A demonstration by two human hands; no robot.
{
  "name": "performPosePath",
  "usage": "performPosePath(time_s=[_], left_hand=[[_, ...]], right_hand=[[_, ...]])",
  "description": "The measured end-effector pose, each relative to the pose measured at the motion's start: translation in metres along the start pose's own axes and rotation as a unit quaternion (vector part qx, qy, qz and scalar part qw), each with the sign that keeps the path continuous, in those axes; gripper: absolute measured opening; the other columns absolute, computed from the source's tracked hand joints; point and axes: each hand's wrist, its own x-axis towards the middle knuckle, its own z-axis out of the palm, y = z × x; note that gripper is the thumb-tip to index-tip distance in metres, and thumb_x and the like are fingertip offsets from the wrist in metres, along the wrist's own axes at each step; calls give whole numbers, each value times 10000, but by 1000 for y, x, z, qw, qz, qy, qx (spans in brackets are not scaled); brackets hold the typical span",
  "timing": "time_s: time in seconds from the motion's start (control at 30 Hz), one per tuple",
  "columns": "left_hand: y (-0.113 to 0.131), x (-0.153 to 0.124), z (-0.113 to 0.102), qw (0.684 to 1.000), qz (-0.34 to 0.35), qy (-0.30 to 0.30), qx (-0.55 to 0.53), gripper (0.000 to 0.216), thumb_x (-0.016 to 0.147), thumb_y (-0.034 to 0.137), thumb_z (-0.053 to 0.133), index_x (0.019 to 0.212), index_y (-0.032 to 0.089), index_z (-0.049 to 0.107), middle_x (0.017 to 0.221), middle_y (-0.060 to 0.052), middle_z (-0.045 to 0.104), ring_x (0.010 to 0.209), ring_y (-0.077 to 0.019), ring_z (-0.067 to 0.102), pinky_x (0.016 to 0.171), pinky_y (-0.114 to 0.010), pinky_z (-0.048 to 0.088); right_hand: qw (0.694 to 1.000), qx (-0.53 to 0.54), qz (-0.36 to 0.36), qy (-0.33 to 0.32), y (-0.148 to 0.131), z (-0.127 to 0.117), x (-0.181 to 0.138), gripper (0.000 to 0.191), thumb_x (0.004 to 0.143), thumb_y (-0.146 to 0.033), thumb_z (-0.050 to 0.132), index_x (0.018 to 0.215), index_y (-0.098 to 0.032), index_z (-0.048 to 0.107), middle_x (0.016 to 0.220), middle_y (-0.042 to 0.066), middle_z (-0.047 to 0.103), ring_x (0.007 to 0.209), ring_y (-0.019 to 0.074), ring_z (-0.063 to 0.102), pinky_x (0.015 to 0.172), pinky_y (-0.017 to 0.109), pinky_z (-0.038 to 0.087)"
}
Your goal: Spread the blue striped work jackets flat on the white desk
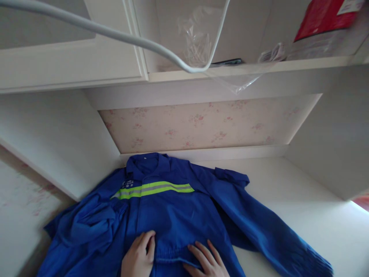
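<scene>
A blue work jacket (175, 215) lies face up on the white surface, collar toward the back wall, with a yellow and grey reflective stripe (155, 187) across the chest. Near the bottom of the view, my left hand (138, 254) has its fingers curled on the cloth beside a gathered, elastic-looking edge (171, 257). At the other end of that edge, my right hand (206, 261) rests its fingers on the fabric, with the thumb below the edge and cloth between. One sleeve (268, 227) stretches to the right; bunched blue cloth (93, 227) lies at left. The lower jacket is cut off.
An open shelf (248, 68) overhead holds clear plastic bags (198, 42) and a red package (325, 19). A white cable (155, 46) hangs across the upper view. White side panels (57, 130) flank the work surface (276, 181).
</scene>
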Motion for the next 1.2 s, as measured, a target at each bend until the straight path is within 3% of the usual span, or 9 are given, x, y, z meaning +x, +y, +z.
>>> performPosePath(time_s=[0.1,0.27,0.47,1.2], left_hand=[[8,-1,-6,1000,1,-3,2,233,919,335,457,988,308,677,960,5,761,886,-189,728,781,-281,591],[7,-6,-6,1000,-4,-15,-5,240,933,345,451,1011,294,673,978,-7,752,911,-192,719,815,-301,579],[6,-6,-7,1000,4,-13,-5,244,936,341,443,1003,290,672,978,-16,752,935,-199,712,843,-307,566],[10,-5,-9,1000,-11,-17,-18,250,933,358,439,981,305,678,975,-10,754,926,-194,715,822,-295,563]], right_hand=[[999,13,-31,-1,-1,-20,13,297,925,-533,543,1178,-434,662,1275,-15,666,1082,232,674,920,395,554],[996,72,35,-33,-9,-27,14,286,912,-498,569,1173,-434,668,1299,-12,652,1152,250,631,1019,443,483],[989,101,57,-89,-12,-39,18,314,936,-498,526,1229,-448,630,1356,-21,611,1197,265,603,1037,487,468],[982,122,78,-120,-15,-47,22,317,939,-516,505,1211,-439,647,1364,-5,604,1217,289,591,1042,545,465]])
